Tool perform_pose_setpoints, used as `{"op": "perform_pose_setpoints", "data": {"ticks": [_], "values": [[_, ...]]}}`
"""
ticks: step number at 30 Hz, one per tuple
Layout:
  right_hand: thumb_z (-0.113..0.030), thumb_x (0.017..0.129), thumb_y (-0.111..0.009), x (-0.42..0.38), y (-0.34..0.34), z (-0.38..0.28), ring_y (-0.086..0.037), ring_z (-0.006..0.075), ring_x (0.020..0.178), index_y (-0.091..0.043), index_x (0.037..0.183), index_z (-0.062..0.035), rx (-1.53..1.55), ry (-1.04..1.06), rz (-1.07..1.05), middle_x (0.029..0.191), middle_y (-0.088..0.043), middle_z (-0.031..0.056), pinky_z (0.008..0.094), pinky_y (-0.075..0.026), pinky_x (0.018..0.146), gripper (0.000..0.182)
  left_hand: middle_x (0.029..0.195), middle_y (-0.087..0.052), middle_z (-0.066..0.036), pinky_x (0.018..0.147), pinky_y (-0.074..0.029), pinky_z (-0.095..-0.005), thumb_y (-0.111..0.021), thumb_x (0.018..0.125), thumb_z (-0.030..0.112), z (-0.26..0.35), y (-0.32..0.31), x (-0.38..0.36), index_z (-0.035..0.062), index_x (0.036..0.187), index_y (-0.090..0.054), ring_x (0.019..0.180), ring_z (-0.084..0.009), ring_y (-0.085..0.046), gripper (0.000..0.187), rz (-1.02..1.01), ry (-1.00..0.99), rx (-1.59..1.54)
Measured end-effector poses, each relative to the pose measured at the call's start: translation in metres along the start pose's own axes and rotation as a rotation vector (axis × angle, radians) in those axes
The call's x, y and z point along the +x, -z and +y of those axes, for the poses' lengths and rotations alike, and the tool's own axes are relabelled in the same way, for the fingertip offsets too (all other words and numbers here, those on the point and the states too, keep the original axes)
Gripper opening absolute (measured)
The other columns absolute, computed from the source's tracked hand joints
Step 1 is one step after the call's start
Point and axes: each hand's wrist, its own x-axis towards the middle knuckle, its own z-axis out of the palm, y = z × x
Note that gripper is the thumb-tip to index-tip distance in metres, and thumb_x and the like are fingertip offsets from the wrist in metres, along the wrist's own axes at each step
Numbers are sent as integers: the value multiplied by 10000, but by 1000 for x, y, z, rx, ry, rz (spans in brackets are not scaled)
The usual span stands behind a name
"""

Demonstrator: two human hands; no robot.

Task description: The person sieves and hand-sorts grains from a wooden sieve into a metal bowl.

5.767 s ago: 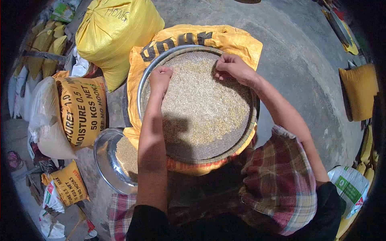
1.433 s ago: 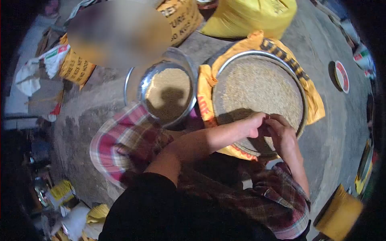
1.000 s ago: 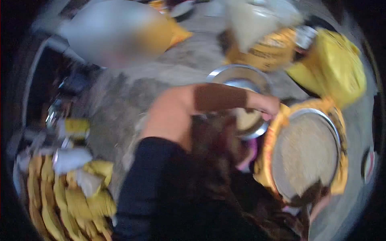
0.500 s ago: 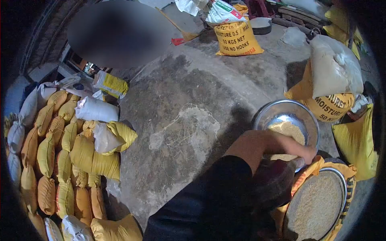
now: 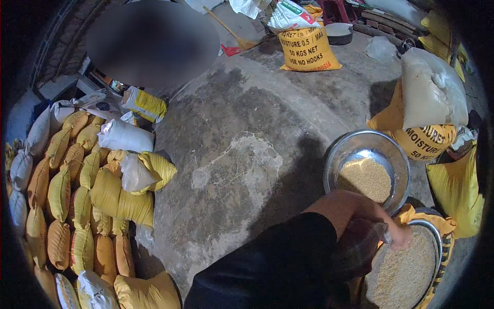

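From the head camera, your left hand (image 5: pixel 399 238) reaches past your knee to the near rim of the round sieve tray (image 5: pixel 435 232), fingers curled down onto the grain (image 5: pixel 406 270), though you cannot tell whether they pinch any; your right hand is out of view. The tray rests on a yellow sack (image 5: pixel 446 222), apparently to catch spilled grain, and the steel bowl (image 5: pixel 366 160), part-filled, stands just beside it within easy reach. Filled sacks (image 5: pixel 82 190) lie stacked well apart on the concrete floor (image 5: pixel 236 134), leaving you working room.
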Motion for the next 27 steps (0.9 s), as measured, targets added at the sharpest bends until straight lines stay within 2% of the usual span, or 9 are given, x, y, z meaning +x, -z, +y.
{"op": "perform_pose_setpoints", "data": {"ticks": [5,6,7,8,13,22,24,27], "values": [[-205,876,-474,0,-1,-4,-550,214,905,-492,1139,36,78,-16,-40,1065,-568,119,318,-436,792,357,861,-626,-75,673,-487,-359,-568,760,270,-3,5,-22,114,998,-594,781,-210,-604,285,-49,245,-211],[-205,876,-474,-6,14,-36,-550,214,905,-492,1139,36,92,-20,-45,1063,-569,118,319,-435,792,357,867,-624,-77,680,-486,-358,-567,765,271,-5,6,-27,110,1004,-589,787,-210,-603,289,-52,285,-258],[-205,876,-474,-6,13,-35,-550,214,905,-492,1139,36,109,-19,-53,1062,-569,118,319,-435,792,358,874,-623,-79,687,-485,-356,-565,769,271,-4,9,-31,105,1010,-584,793,-209,-602,293,-55,335,-312],[-206,876,-474,-1,1,-8,-550,214,905,-492,1140,36,104,-26,-58,1061,-570,117,319,-435,792,358,880,-621,-81,694,-484,-355,-563,773,272,-5,13,-35,101,1016,-579,799,-209,-601,297,-52,371,-375],[-207,876,-473,-3,0,-15,-550,214,905,-491,1141,36,190,-46,-95,1056,-572,114,320,-434,792,360,912,-614,-91,728,-480,-349,-556,794,274,-5,23,-46,78,1046,-554,829,-207,-595,319,-20,529,-752],[-210,875,-472,-6,20,-8,-550,213,904,-491,1143,36,491,-202,-206,1047,-577,110,322,-433,791,364,969,-600,-109,791,-472,-337,-542,832,279,6,41,-69,38,1099,-508,883,-204,-585,362,33,599,-1423],[-210,875,-472,-13,30,6,-550,213,903,-491,1144,36,651,-318,-237,1045,-578,108,322,-432,790,365,981,-597,-114,805,-470,-335,-538,841,280,12,43,-76,28,1111,-498,895,-204,-583,372,17,565,-1665],[-211,875,-472,-29,45,23,-550,212,903,-491,1145,36,1069,-576,-335,1041,-580,107,323,-432,790,366,1000,-593,-120,826,-468,-331,-534,853,282,26,42,-93,15,1129,-483,913,-203,-580,387,-74,496,-2032]]}}
